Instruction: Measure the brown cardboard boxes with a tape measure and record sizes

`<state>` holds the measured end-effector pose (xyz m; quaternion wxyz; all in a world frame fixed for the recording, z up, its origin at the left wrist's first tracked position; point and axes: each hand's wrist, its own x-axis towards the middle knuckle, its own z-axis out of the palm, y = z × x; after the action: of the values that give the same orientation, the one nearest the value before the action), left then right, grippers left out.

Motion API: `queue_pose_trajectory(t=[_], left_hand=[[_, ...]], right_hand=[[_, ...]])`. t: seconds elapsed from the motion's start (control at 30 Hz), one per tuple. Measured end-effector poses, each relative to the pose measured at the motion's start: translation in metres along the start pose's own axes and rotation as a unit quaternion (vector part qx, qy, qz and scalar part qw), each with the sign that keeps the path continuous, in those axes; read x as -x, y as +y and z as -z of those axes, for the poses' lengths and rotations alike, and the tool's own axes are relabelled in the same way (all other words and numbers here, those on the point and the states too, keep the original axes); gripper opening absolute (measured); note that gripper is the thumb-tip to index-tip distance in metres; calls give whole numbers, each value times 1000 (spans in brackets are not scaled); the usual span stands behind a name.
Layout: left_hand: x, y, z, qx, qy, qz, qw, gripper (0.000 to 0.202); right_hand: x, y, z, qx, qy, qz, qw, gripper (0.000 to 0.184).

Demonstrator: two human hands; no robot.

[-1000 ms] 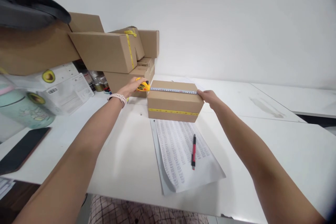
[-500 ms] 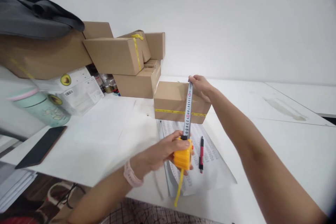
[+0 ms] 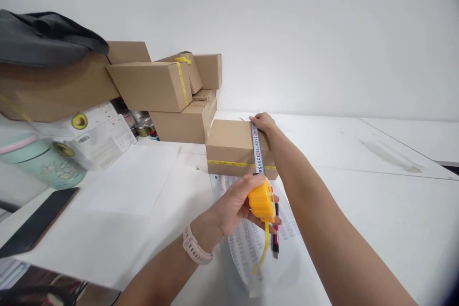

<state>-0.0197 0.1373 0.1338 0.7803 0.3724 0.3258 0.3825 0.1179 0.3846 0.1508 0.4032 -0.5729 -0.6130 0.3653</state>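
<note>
Closest in, the left hand (image 3: 233, 206), pink watch (image 3: 195, 249) on the wrist, has its fingers wrapped tight around a yellow tape measure (image 3: 262, 203), held just above the table (image 3: 358, 210) at the near side of the box. The tape measure's yellow strap (image 3: 264, 248) dangles down over a printed sheet (image 3: 247, 244), and a red and black pen (image 3: 275, 236) lies on that sheet right under the hand. From the case the tape blade (image 3: 256, 149) runs up the front and straight across the top of a small cardboard box (image 3: 229, 146) with a yellow band round it, which sits on the table at the sheet's far edge. At the box's far top edge the right hand (image 3: 261, 123) has its fingers curled down on the end of the blade, pinning it there. Off to the left there's a dark phone (image 3: 36, 222), a mint green tumbler (image 3: 39, 162) and a white carton with avocado stickers (image 3: 96, 126). Behind those, a stack of cardboard boxes (image 3: 168, 88) against the wall, with a grey bag (image 3: 43, 38) on top.
</note>
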Motion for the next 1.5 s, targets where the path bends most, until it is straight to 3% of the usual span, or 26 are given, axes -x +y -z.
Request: queue_pose_trajectory(t=[0.23,0.37,0.5,0.63,0.77,0.83,0.93,1.03,1.17,1.27,1.4,1.5], left_hand=[[-1,-13,-11,24,11,-10,1000,47],[-4,-10,-8,22,1,-26,999,41],[10,4,8,-24,19,-51,998,43],[34,17,42,-125,127,-173,969,44],[36,23,83,-198,238,-239,920,43],[27,25,99,-190,254,-226,921,46],[15,31,111,-167,231,-197,938,49],[16,49,106,-155,207,-212,942,52],[37,83,80,-159,177,-256,937,51],[50,97,63,-187,170,-257,933,45],[46,93,64,-195,190,-218,937,43],[37,86,70,-171,212,-209,939,46]], right_hand=[[13,7,3,-23,-29,4,999,24],[8,1,1,0,-15,11,1000,30],[-5,-3,15,-30,55,44,997,43],[12,15,47,-87,131,5,987,49],[67,45,67,-80,73,-89,990,58],[93,52,66,-87,4,-89,992,66],[116,46,61,-92,-85,-47,991,74],[120,22,66,-37,-81,-6,996,68],[119,-21,88,57,-25,49,997,56],[121,-43,97,164,28,84,982,49],[118,-44,86,335,63,80,937,48],[107,-32,74,397,69,71,913,54]])
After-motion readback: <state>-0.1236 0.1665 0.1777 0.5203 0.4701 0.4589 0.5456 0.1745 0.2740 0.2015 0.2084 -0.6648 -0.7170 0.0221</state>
